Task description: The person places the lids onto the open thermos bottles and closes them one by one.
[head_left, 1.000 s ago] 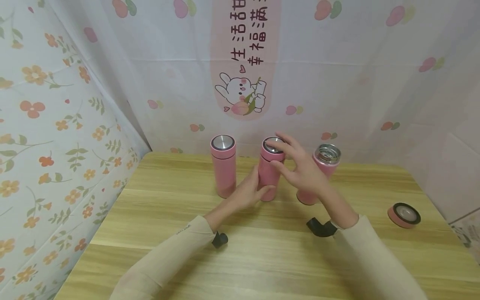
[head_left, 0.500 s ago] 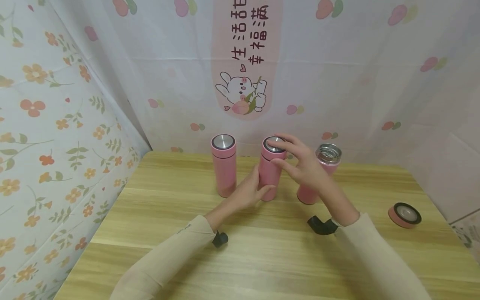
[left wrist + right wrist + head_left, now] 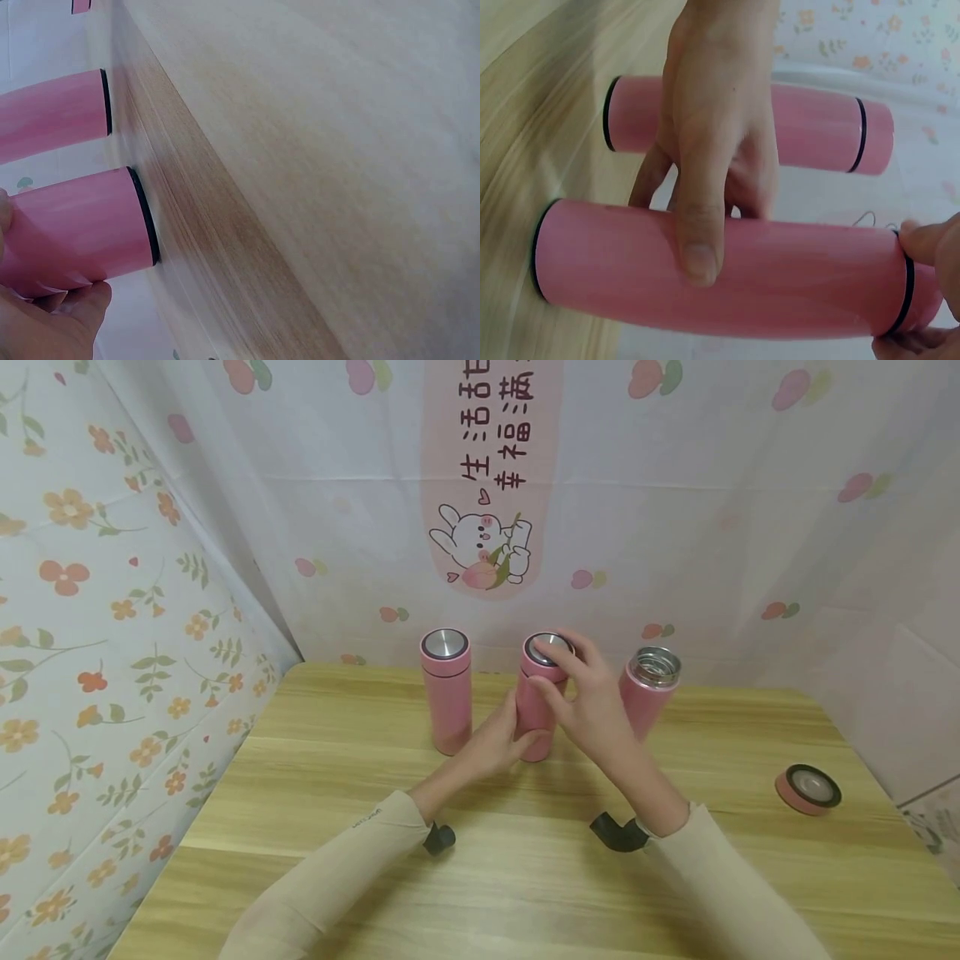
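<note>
A pink thermos with a steel-topped lid stands upright between my hands. My left hand holds its body low down, thumb in front. In the right wrist view, that left thumb lies across the pink wall. At the top, my right hand grips the lid, with its thumb at the near side and its fingers over the top and far side. A thin dark ring shows between lid and body, close to the right fingertips.
A second lidded pink thermos stands to the left. On the right, a pink thermos shows its bare steel mouth. A loose pink lid lies near the table's right side. Patterned cloth hangs behind the wooden table.
My right hand has turned on the lid, its wrist and forearm swinging left and its fingers closing in around the lid. My left hand and the thermoses stay in place.
</note>
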Demonstrator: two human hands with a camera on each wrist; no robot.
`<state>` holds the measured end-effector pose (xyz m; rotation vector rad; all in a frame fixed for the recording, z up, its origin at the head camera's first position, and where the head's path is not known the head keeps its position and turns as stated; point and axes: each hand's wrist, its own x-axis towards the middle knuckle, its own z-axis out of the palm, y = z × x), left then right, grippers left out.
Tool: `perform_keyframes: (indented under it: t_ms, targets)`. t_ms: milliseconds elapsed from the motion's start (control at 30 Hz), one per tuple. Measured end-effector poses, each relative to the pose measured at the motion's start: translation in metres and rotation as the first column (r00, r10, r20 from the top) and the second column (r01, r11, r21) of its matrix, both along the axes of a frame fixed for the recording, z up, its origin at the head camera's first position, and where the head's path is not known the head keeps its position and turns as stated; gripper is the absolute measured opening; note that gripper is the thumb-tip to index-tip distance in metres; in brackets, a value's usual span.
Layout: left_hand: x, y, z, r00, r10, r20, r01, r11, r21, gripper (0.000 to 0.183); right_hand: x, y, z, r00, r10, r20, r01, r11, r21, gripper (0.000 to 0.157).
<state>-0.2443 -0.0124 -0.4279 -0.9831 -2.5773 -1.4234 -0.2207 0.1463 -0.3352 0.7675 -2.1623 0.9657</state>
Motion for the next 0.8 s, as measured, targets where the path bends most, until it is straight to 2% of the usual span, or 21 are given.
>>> perform_keyframes:
  t_ms: [100,200,267,400,500,600,700,800]
  targets:
    - [0.000,0.000,-0.001,1.000,0.008,0.003,-0.008,1.000,-0.005,0.071,0.003,-0.003,0.000,0.999,-0.045,0.002,0.045,0.999,0.009,0.044]
    - [0.000,0.000,-0.001,1.000,0.026,0.010,-0.025,0.999,-0.023,0.071,0.002,-0.001,-0.001,0.999,-0.036,0.009,0.036,0.999,0.026,0.044]
    - [0.001,0.000,0.000,0.999,0.036,0.010,-0.036,0.999,-0.032,0.072,0.001,0.003,0.000,1.000,-0.002,0.024,0.002,0.999,0.032,0.045]
    - [0.002,0.000,0.001,0.999,0.042,0.014,-0.042,0.998,-0.037,0.071,-0.004,0.016,0.004,0.990,0.117,0.078,-0.121,0.992,0.039,0.045]
    - [0.003,0.000,0.001,0.998,0.057,0.021,-0.056,0.997,-0.053,0.071,-0.004,0.022,0.014,0.966,0.226,0.129,-0.233,0.971,0.044,0.046]
    - [0.003,0.000,0.002,0.998,0.064,0.020,-0.063,0.996,-0.065,0.072,0.000,0.025,0.025,0.927,0.316,0.200,-0.328,0.944,0.029,0.047]
    - [0.004,0.000,0.002,0.998,0.064,0.014,-0.063,0.996,-0.061,0.072,0.004,0.025,0.033,0.909,0.345,0.233,-0.359,0.933,0.015,0.046]
    - [0.004,0.000,0.002,0.998,0.064,0.014,-0.063,0.996,-0.060,0.072,0.003,0.023,0.035,0.916,0.344,0.205,-0.354,0.935,0.014,0.045]
